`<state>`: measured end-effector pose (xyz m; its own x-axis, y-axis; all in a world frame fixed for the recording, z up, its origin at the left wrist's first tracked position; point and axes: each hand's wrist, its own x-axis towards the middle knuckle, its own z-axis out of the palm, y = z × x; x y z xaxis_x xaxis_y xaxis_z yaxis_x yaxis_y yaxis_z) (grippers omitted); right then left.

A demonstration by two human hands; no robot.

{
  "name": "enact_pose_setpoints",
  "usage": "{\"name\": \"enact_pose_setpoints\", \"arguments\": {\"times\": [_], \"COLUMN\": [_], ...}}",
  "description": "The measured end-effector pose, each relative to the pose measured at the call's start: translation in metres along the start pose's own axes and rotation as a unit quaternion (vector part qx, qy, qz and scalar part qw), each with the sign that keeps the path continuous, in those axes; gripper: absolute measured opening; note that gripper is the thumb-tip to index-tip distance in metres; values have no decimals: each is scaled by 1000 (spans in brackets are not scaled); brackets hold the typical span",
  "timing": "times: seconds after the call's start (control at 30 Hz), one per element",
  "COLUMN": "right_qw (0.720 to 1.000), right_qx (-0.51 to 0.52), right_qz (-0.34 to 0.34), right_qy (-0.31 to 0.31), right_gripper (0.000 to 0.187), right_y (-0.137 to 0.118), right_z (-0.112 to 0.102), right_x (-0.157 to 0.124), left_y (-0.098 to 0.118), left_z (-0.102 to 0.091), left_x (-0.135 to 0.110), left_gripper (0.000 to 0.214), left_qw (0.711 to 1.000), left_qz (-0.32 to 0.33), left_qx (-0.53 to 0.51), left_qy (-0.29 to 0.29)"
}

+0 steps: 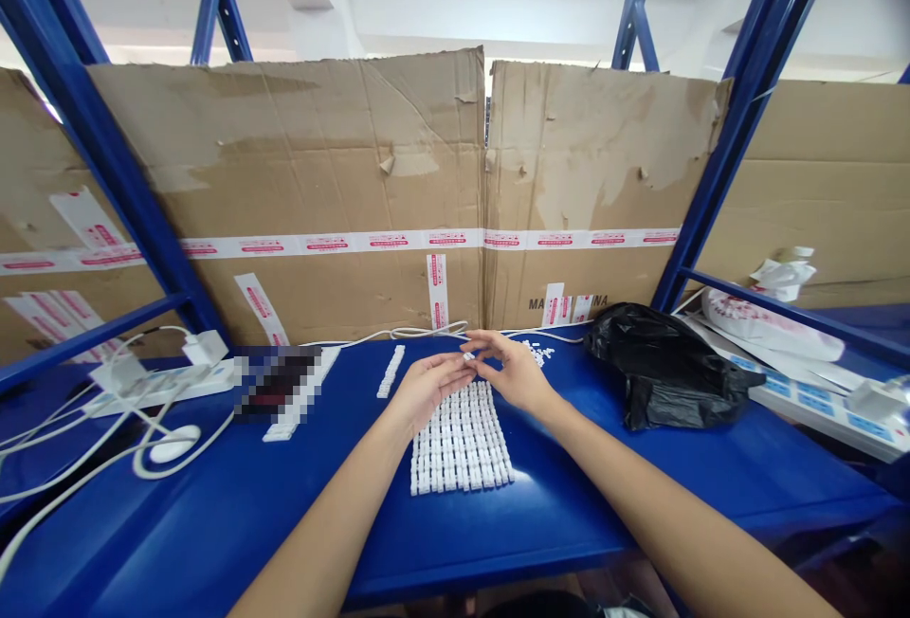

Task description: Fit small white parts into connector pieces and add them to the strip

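A small white plastic part point(467, 355) is pinched by the right hand point(516, 376) fingers; any grip by the left hand point(427, 389) cannot be determined. A grid of white plastic parts point(461, 438) lies below on the blue bench point(284, 542).

This is a work room, like a small factory. It has blue metal racks point(71, 97), big flat cardboard boxes point(341, 154), a plug strip point(163, 389), and rows of little white plastic parts point(462, 438) on a blue worktop point(213, 523).

Here we go, two bare arms in the picture: the left forearm point(327, 523) and the right forearm point(661, 504), long and smooth, tapering at the wrists into slim hands, the left hand point(427, 389) and the right hand point(516, 373), with long, slender fingers point(494, 343).
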<state>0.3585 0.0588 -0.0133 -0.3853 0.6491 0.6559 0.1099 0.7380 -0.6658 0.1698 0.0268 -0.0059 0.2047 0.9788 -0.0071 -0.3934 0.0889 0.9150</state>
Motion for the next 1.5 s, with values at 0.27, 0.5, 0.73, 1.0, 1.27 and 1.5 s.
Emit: {"name": "enact_pose_setpoints", "arguments": {"times": [0.27, 0.5, 0.73, 1.0, 1.27, 1.5], "right_qw": [998, 975, 961, 945, 937, 868], "right_qx": [-47, -180, -233, -274, -331, -487], "right_qz": [-46, -128, -150, -176, -110, 97], "right_qy": [18, 31, -7, -20, 29, 12], "right_gripper": [42, 26, 24, 22, 19, 12], "right_y": [-3, -8, -9, -13, -11, 24], "right_z": [0, -3, -8, -11, -14, -61], "right_x": [-1, -1, -1, -1, 3, -1], "left_y": [2, 6, 2, -1, 2, 7], "left_z": [-2, 2, -3, 0, 4, 4], "left_x": [4, 1, 3, 3, -3, -5], "left_gripper": [7, 22, 14, 7, 13, 40], "left_qw": [995, 994, 996, 995, 997, 980], "left_qz": [-49, -55, -39, -55, -72, 94], "left_qx": [-82, -91, -73, -81, -37, 149], "left_qy": [23, 26, 24, 30, 9, 87]}}
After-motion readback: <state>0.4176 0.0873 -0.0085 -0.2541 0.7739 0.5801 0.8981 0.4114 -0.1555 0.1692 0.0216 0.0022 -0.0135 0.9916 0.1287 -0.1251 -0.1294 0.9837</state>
